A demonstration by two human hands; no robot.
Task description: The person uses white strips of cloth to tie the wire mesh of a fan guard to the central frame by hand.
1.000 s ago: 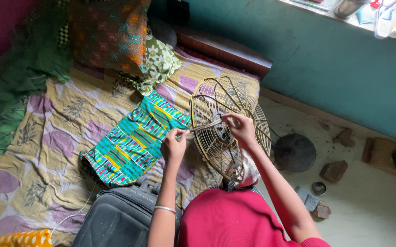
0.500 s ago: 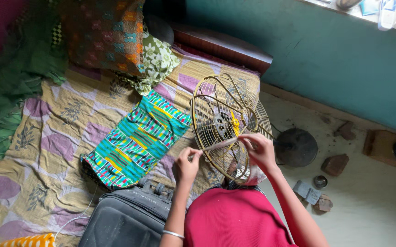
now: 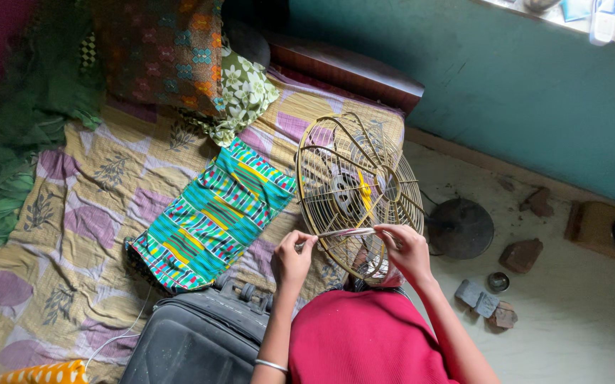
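We pinch a thin strip [image 3: 343, 232] taut between our left hand [image 3: 292, 257] and right hand [image 3: 408, 250], across the fan guard [image 3: 353, 192] at the bed's [image 3: 73, 235] edge.

We see fan guard [image 3: 353, 188]: thin wire metal, dull cream paint. Strip [image 3: 343, 232] looks like soft cloth. Bedsheet [image 3: 73, 242] matt printed cotton. Suitcase [image 3: 193, 338] matt dark fabric. Floor [image 3: 577, 313] rough, dusty.

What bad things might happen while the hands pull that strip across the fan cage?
The fan cage stands tilted at the bed's edge, so a tug might tip it toward the floor. The thin strip, stretched between the left hand and right hand, could slip or snap. Fingers might catch on the wires.
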